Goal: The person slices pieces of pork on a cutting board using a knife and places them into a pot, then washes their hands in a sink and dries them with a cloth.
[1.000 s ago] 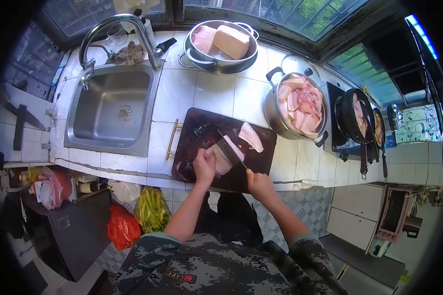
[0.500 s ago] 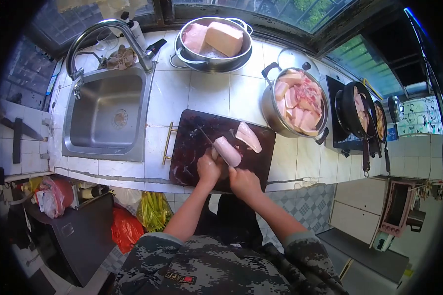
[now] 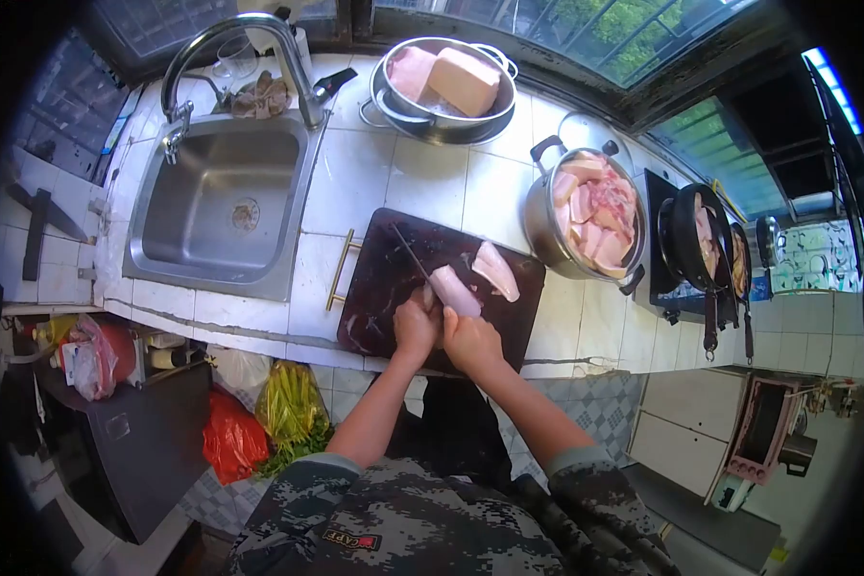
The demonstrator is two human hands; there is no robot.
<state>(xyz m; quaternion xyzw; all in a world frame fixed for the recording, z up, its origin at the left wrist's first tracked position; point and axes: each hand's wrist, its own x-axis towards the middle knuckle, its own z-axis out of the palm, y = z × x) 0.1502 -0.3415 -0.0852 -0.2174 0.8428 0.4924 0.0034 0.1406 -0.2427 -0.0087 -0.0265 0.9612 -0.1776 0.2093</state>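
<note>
My right hand (image 3: 472, 342) is closed around the handle end of a kitchen knife (image 3: 410, 252), whose thin blade points forward and left over the dark cutting board (image 3: 374, 288). Just left of the blade, my left hand (image 3: 416, 324) presses with curled fingers on a piece of pale pork, mostly hidden under it. A thick chunk of pork (image 3: 456, 291) lies against the blade's right side. Farther right on the board rests a separate pork strip (image 3: 495, 271), touched by neither hand.
A steel pot of cut pork (image 3: 595, 216) stands right of the board. Behind it, a basin (image 3: 432, 117) holds two large pork blocks. The sink (image 3: 216, 206) lies left, with a curved faucet (image 3: 168, 86). Pans (image 3: 706, 240) sit on the stove at far right.
My right hand has pushed the knife forward and left across the board. The left hand stays at the meat. The whole view has shifted slightly.
</note>
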